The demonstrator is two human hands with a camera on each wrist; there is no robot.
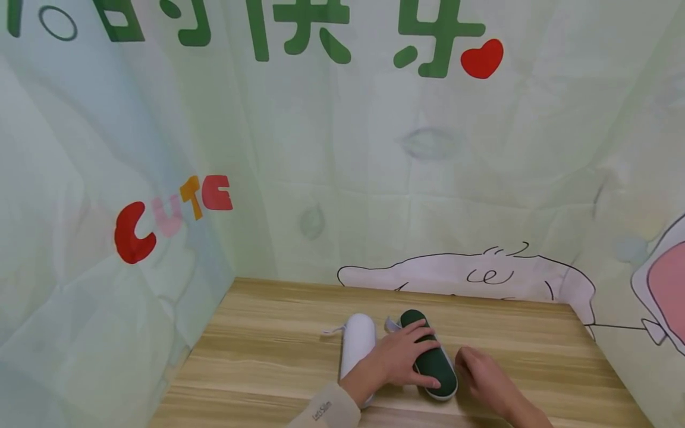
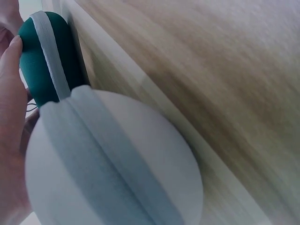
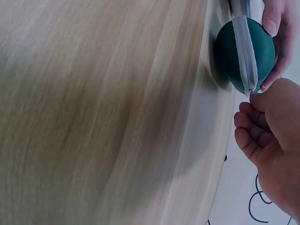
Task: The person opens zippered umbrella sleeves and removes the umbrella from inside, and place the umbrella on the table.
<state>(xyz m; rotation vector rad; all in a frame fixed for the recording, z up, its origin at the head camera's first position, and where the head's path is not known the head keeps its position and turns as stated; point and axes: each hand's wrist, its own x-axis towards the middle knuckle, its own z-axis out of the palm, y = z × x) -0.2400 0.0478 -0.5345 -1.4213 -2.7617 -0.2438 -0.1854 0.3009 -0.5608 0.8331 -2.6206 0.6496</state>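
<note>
A dark green zippered case with a grey zipper band lies on the wooden table. My left hand holds it from above, fingers spread over the top and the thumb near its close end. Beside its right edge is my right hand. The right wrist view shows that thumb and forefinger pinching the zipper pull at the end of the zipper band, the other fingers curled. A white zippered case lies to the left, partly under my left forearm; its rounded end fills much of the left wrist view.
The wooden table meets a printed cloth backdrop at the back and sides. A wrist strap sticks out from the white case's left side, and a pale strap from the green case's far left.
</note>
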